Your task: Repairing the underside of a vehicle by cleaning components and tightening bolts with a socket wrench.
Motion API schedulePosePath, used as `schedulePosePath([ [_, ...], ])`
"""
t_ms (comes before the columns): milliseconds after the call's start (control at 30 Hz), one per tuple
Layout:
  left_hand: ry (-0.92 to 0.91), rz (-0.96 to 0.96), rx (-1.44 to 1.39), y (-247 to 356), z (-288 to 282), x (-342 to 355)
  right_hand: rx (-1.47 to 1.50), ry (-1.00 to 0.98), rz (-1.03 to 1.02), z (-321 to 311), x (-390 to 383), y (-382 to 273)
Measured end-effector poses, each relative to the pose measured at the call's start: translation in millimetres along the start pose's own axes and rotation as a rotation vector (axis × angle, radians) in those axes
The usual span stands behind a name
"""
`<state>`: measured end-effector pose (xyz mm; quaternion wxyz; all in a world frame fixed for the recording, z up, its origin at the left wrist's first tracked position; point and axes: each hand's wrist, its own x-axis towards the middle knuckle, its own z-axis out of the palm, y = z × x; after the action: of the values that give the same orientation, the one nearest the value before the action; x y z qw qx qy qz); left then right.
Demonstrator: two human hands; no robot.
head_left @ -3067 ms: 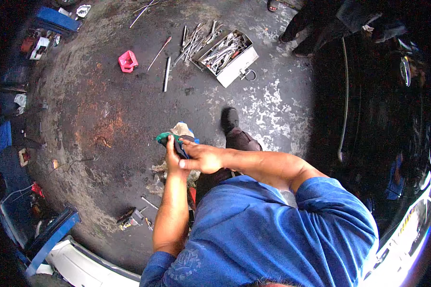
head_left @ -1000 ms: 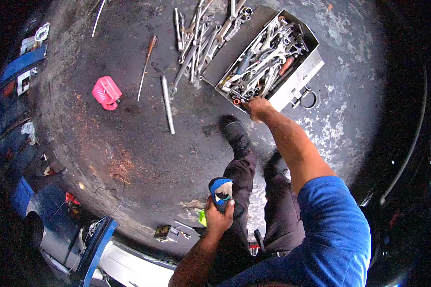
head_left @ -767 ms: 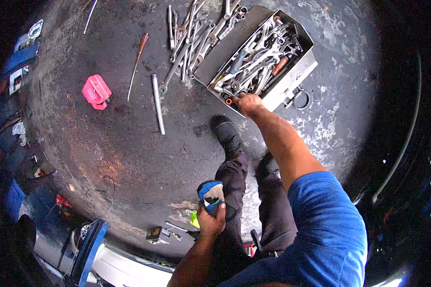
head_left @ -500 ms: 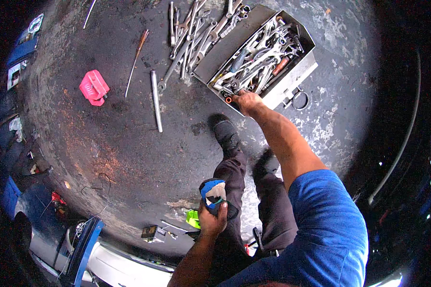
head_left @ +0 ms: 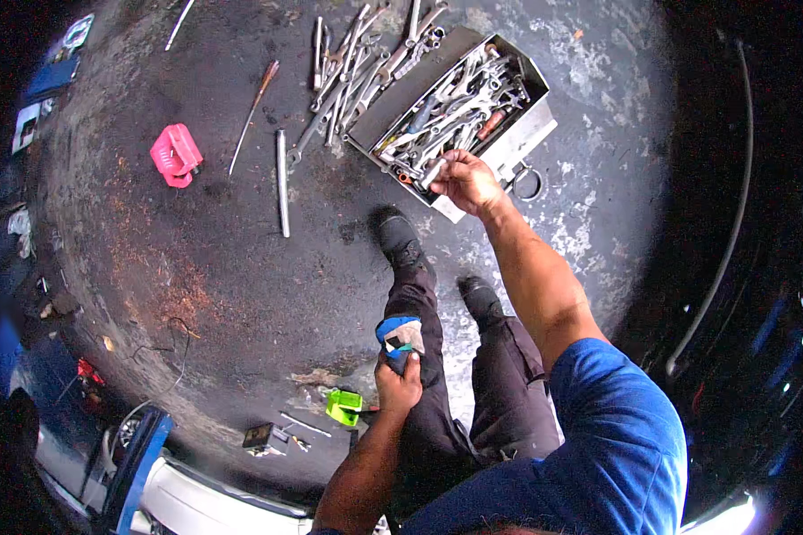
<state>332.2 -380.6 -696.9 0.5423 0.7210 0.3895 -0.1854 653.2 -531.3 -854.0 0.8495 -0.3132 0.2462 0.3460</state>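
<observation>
My left hand [head_left: 401, 382] is closed round a blue, beige and black bundle of cloth [head_left: 400, 333], held over my left leg. My right hand [head_left: 462, 181] is raised at the front corner of an open metal toolbox [head_left: 535, 89], pinching a short silver metal piece [head_left: 432, 174], perhaps a socket. The box is packed with wrenches, sockets and a few handled tools. Beside it several loose wrenches [head_left: 348, 85] lie on the floor, with a steel bar [head_left: 282, 183] and a long screwdriver [head_left: 253, 116] to their left.
A pink plastic container [head_left: 175, 152] lies at the left. A green plastic object [head_left: 343, 407] and small metal items [head_left: 263, 439] lie lower left. A blue metal frame [head_left: 147, 446] and white panel [head_left: 205, 495] edge the lower left. A dark glossy surface [head_left: 749, 267] fills the right.
Earlier both hands were together on the cloth. My right hand then reached into the toolbox; since half a second ago it has risen slightly, and the silver piece now shows in its fingers.
</observation>
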Motion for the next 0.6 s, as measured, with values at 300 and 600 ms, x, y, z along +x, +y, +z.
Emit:
schedulePosePath([
  [300, 0.108, 0.064, -0.140, -21.6, 32.9, -110.0, -0.160, -0.251, 0.146, 78.6, -131.0, -9.9],
  [600, 0.329, -0.139, -0.563, -38.7, 12.5, -236.4, -1.035, -0.297, 0.624, 145.7, -297.3, 106.2],
])
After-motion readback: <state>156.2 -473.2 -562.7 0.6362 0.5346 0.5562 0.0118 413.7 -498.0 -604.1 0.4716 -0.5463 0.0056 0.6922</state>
